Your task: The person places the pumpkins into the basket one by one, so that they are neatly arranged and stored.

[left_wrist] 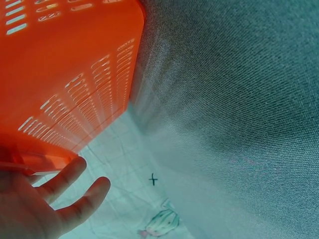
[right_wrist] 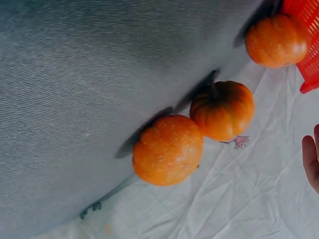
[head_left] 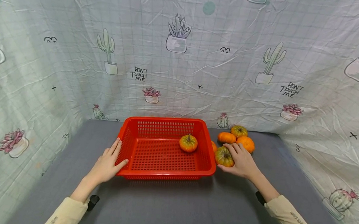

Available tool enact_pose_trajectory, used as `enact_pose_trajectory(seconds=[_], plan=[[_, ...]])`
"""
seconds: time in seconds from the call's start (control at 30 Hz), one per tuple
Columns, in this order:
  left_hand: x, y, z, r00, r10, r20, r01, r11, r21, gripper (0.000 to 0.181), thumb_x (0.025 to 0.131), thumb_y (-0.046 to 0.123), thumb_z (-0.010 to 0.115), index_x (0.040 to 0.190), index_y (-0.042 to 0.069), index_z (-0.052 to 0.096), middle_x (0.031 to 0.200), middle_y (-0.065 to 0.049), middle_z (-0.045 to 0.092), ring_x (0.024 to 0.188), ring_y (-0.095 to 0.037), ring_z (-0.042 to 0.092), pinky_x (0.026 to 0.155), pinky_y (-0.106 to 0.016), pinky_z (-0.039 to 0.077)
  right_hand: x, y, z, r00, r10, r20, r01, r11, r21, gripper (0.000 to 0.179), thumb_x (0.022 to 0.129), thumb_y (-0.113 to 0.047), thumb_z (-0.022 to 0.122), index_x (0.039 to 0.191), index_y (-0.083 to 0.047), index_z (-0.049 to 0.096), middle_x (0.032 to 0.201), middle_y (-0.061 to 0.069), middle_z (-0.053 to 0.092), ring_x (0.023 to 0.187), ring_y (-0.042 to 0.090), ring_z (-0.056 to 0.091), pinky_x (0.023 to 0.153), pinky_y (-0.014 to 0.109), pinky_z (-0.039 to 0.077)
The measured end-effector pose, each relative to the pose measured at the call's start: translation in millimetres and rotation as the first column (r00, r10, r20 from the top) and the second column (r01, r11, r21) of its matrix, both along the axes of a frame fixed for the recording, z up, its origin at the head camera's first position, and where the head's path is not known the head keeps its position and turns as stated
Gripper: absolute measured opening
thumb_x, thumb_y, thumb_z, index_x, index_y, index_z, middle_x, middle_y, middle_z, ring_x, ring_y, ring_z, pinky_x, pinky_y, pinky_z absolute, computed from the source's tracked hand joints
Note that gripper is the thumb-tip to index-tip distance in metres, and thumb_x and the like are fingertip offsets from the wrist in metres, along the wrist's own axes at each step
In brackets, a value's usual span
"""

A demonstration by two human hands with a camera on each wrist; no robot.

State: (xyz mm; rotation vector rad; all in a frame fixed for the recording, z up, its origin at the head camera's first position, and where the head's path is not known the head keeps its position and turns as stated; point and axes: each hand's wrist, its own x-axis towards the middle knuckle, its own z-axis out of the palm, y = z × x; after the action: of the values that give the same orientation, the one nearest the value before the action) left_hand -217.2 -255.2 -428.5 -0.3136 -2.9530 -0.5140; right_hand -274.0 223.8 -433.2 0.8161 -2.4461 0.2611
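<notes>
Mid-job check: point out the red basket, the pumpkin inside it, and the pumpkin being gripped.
Red basket (head_left: 165, 175): head view, on the near rim.
Pumpkin inside it (head_left: 188, 145): head view, on the middle of its ribbed body.
Gripped pumpkin (head_left: 223, 158): head view, on its body near the stem.

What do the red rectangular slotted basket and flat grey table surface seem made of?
Red rectangular slotted basket: probably moulded plastic, lightly glossy; even colour and regular perforations suggest it. Flat grey table surface: seemingly matte fabric, given the fine woven texture; fibre unclear.
</notes>
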Motion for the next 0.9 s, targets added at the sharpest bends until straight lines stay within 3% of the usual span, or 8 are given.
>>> enact_pose_trajectory(seconds=[0.5,0.9], plan=[[-0.8,-0.8,0.2,1.000,-0.003,0.003,0.003,1.000,-0.002,0.077,0.088,0.045,0.045,0.142,-0.001,0.014,0.150,-0.016,0.010,0.121,-0.040,0.032,0.086,-0.063,0.033,-1.0,-3,19.3,0.998,-0.002,-0.057,-0.001,0.999,-0.050,0.073,0.061,-0.052,0.069,0.114,-0.006,0.052,0.099,0.010,0.056,0.091,0.027,0.047,0.070,0.042,0.046],[0.2,1.2,1.9,1.000,0.000,-0.002,0.000,1.000,-0.007,0.076,0.088,0.044,0.046,0.141,-0.001,0.016,0.149,-0.017,0.012,0.120,-0.040,0.033,0.086,-0.062,0.034,-3.8,-16,29.4,0.997,0.050,-0.050,-0.052,0.997,-0.048,0.072,0.061,-0.051,0.070,0.114,-0.005,0.053,0.104,0.010,0.057,0.094,0.029,0.050,0.081,0.046,0.042]])
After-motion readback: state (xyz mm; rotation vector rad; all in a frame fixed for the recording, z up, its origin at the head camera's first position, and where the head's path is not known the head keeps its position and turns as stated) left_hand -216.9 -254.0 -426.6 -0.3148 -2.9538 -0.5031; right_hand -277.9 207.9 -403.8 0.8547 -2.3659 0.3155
